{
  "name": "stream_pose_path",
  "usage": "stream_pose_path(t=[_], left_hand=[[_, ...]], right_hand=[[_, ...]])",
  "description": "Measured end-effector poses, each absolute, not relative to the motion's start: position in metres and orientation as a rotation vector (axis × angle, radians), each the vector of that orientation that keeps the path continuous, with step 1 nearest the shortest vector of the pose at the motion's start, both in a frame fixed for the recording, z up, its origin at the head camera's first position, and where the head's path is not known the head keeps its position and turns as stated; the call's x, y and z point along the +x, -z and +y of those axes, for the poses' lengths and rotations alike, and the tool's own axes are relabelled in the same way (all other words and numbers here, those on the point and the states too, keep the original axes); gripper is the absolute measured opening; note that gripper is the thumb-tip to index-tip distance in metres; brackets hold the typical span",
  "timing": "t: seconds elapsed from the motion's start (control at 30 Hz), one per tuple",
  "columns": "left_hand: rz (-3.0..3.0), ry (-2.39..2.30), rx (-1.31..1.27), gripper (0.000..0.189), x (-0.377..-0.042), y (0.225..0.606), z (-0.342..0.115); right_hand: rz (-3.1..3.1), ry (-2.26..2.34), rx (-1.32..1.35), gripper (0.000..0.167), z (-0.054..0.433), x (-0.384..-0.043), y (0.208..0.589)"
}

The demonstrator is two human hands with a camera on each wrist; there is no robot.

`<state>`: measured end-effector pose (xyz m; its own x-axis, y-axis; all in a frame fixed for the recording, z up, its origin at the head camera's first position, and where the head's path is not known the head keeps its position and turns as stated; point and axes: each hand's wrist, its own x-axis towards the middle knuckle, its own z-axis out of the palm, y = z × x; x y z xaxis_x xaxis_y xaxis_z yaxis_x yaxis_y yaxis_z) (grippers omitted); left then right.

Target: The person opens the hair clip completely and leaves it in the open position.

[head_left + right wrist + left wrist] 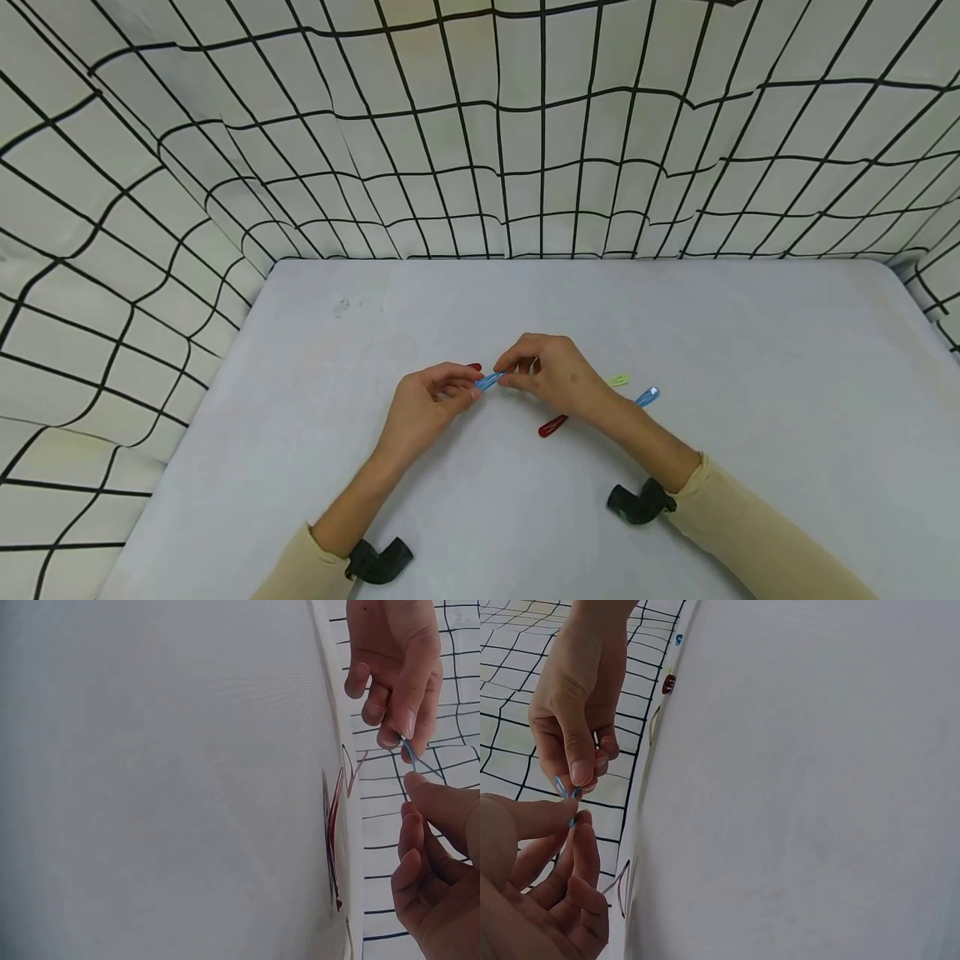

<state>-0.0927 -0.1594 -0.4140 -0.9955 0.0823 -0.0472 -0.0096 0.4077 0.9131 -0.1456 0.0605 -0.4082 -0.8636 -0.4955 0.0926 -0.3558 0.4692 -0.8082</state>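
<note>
Left hand (431,408) and right hand (553,375) pinch one blue clip (490,381), job apparently midway; other clips (553,426) (some likely pending) lie well inside the desk's (480,517) edges.

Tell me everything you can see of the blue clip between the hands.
The blue clip is slim and glossy, perhaps metal. The left hand pinches one end and the right hand the other, holding it above the white table, slanting across the head view. The wrist views show thin arms spread apart, so it seems open; its ends are partly hidden.
</note>
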Motion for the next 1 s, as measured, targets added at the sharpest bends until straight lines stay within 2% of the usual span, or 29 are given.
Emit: stream_pose_path(t=[1.0], left_hand=[[2.973,-1.167,0.092,0.020,-0.0873,0.4121,-0.1581]], right_hand=[[2.477,1.202,-0.811,0.010,0.0512,-0.1518,0.4094]])
